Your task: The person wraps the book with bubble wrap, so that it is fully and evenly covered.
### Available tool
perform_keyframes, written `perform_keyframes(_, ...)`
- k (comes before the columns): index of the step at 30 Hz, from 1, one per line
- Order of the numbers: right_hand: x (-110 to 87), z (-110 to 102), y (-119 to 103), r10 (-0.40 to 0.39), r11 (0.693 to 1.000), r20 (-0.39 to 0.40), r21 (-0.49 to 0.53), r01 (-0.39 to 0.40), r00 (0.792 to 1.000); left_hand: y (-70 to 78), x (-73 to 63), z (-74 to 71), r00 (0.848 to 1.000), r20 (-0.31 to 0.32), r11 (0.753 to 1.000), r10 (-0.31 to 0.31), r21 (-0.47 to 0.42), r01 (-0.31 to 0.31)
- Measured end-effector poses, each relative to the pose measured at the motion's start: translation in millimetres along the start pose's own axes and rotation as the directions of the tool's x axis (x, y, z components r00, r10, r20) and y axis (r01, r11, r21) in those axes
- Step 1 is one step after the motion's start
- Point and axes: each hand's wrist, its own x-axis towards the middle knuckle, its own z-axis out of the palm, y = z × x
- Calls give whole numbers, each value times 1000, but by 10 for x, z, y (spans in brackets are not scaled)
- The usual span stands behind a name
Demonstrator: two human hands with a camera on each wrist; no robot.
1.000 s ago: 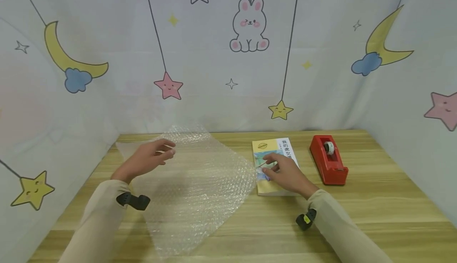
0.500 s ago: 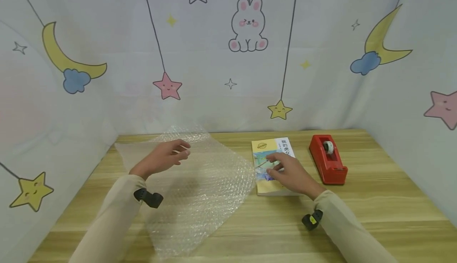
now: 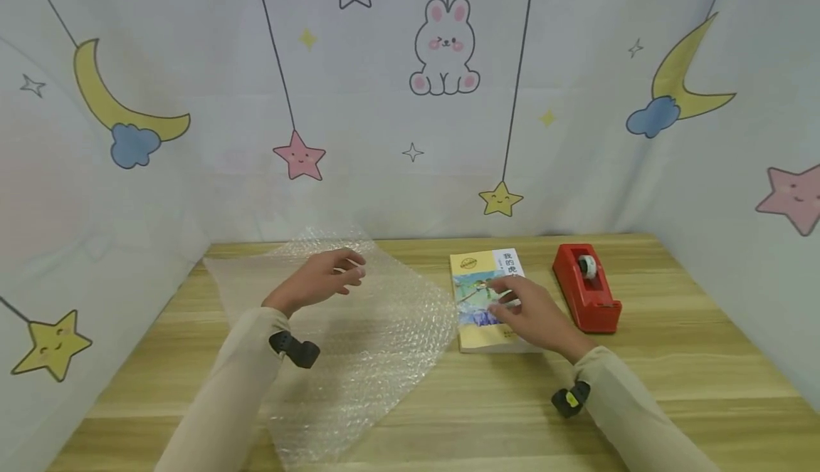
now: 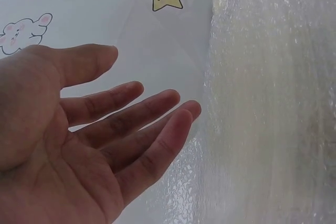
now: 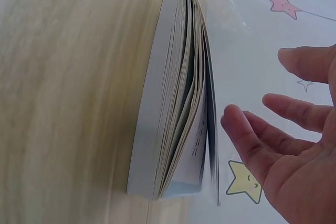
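Over the bubble wrap hovers my left hand, its fingers loosely bent and nothing in its grasp; the left wrist view shows the bare palm. The clear sheet lies spread on the table, its right corner reaching the book's left edge. My right hand is above the paperback book, hiding part of its yellow and blue cover. In the right wrist view, the fingers stand apart from the book, whose cover and pages are slightly lifted.
A red tape dispenser with a roll of tape stands right of the book. Behind the wooden table hangs a printed white curtain, which also runs along both sides.
My left hand has moved to the right above the bubble wrap. The right hand has shifted slightly right, uncovering more of the book's cover picture. Book and dispenser stay in place.
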Motion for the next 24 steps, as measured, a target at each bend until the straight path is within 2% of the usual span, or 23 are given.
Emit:
perform_keyframes(6,-32,-31,54,43,998,-26,-35,-43,999,69,132,89,1000,11,1000,1,-19,-1)
perform_keyframes(13,-77,-80,126,38,998,-43,-41,-40,998,196,323,193,999,34,1000,11,-19,-10)
perform_keyframes(17,-91,-110,158,76,995,-48,-62,-79,996,290,412,255,999,45,1000,4,-31,-3)
perform_keyframes(24,-102,-134,199,131,985,-62,-107,-137,989,404,542,383,998,63,997,26,-70,-21)
